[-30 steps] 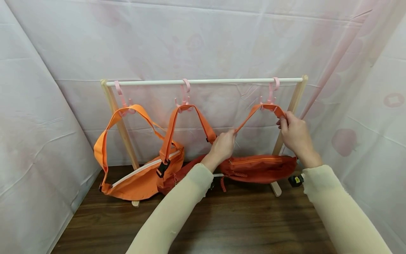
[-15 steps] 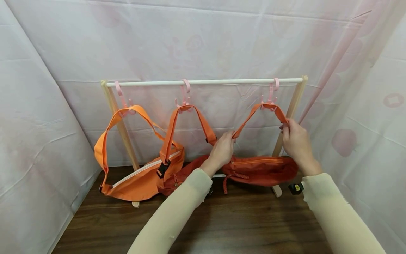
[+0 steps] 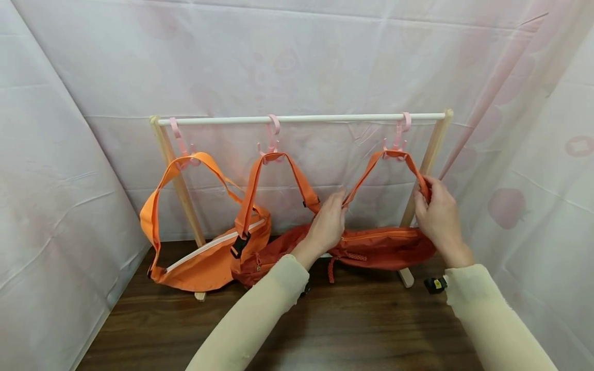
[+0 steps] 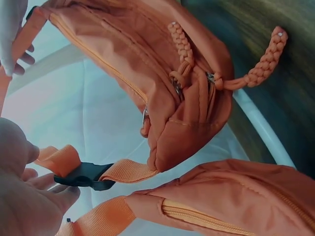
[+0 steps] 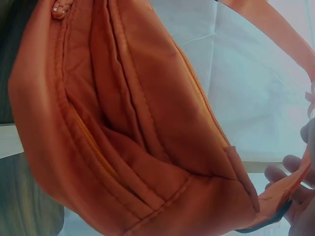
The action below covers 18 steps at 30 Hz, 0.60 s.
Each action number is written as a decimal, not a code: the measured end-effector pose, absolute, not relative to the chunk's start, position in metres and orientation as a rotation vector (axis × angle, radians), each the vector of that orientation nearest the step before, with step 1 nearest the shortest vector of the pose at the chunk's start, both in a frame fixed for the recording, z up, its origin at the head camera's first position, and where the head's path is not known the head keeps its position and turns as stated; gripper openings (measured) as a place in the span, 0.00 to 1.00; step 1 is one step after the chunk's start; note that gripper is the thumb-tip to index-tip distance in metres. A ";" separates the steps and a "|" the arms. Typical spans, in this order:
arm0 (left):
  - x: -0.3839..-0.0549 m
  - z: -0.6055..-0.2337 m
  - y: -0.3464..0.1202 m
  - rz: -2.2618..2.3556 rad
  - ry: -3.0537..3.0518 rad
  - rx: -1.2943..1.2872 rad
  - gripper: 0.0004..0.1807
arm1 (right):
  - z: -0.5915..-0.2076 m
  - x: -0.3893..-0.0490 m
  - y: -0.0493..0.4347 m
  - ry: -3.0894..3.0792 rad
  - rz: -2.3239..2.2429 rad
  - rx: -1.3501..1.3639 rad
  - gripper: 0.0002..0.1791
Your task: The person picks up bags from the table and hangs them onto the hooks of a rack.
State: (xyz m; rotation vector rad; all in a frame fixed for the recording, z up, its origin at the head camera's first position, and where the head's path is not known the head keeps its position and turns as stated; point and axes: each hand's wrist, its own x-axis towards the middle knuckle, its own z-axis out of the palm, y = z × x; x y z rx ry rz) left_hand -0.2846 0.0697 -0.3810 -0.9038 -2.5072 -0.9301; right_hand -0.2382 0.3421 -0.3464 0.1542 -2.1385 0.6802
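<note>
A dark orange-red waist bag (image 3: 382, 250) hangs at the right by its orange strap (image 3: 371, 165), looped over the right pink hook (image 3: 399, 135). My left hand (image 3: 327, 224) holds the strap's left side. In the left wrist view a black buckle (image 4: 83, 174) lies against the left fingers (image 4: 69, 196). My right hand (image 3: 440, 219) grips the strap's right side above the bag's end, thumb in front and fingers (image 5: 275, 173) behind. Braided pulls (image 4: 266, 59) dangle from the bag's zips.
A white rail (image 3: 315, 119) on wooden posts (image 3: 435, 141) carries the hooks. A second red bag (image 3: 274, 252) hangs from the middle hook (image 3: 273, 135), an orange bag (image 3: 209, 263) from the left hook (image 3: 180, 139). A small black object (image 3: 435, 285) shows beside the right cuff. Below lies a dark wooden table (image 3: 352, 330).
My right hand has slid down along the strap, away from the hook. The left hand has shifted slightly down, its fingers straighter. The strap stays on the right hook.
</note>
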 end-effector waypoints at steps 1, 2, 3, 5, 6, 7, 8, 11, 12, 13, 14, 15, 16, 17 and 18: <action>-0.283 -0.382 0.069 -0.929 -2.502 -0.909 0.31 | -0.347 -0.237 0.342 -2.138 0.684 0.155 0.21; -0.282 -0.383 0.069 -0.923 -2.494 -0.913 0.31 | -0.348 -0.236 0.342 -2.137 0.688 0.156 0.22; -0.281 -0.384 0.069 -0.920 -2.486 -0.916 0.31 | -0.349 -0.235 0.342 -2.136 0.690 0.155 0.23; -0.280 -0.386 0.067 -0.916 -2.467 -0.918 0.32 | -0.352 -0.234 0.343 -2.131 0.703 0.157 0.25; -0.279 -0.387 0.066 -0.918 -2.456 -0.920 0.33 | -0.353 -0.233 0.343 -2.126 0.710 0.158 0.26; -0.278 -0.388 0.065 -0.918 -2.446 -0.920 0.33 | -0.355 -0.232 0.343 -2.120 0.715 0.159 0.27; -0.277 -0.389 0.064 -0.918 -2.437 -0.920 0.34 | -0.356 -0.232 0.343 -2.111 0.719 0.162 0.27; -0.274 -0.391 0.060 -0.927 -2.407 -0.926 0.35 | -0.358 -0.230 0.342 -2.082 0.715 0.172 0.29; -0.274 -0.392 0.058 -0.927 -2.397 -0.932 0.35 | -0.359 -0.230 0.342 -2.072 0.709 0.179 0.29; -0.273 -0.392 0.057 -0.926 -2.388 -0.936 0.36 | -0.359 -0.229 0.341 -2.061 0.702 0.186 0.30; -0.272 -0.393 0.056 -0.927 -2.381 -0.941 0.36 | -0.360 -0.229 0.341 -2.050 0.694 0.193 0.30; -0.271 -0.394 0.054 -0.924 -2.372 -0.947 0.36 | -0.360 -0.228 0.340 -2.040 0.685 0.200 0.30; -0.269 -0.395 0.053 -0.924 -2.367 -0.953 0.36 | -0.360 -0.227 0.340 -2.030 0.675 0.208 0.31; -0.268 -0.395 0.052 -0.923 -2.365 -0.958 0.36 | -0.361 -0.226 0.339 -2.018 0.667 0.217 0.31; -0.266 -0.396 0.050 -0.921 -2.362 -0.963 0.36 | -0.361 -0.226 0.338 -2.007 0.659 0.225 0.31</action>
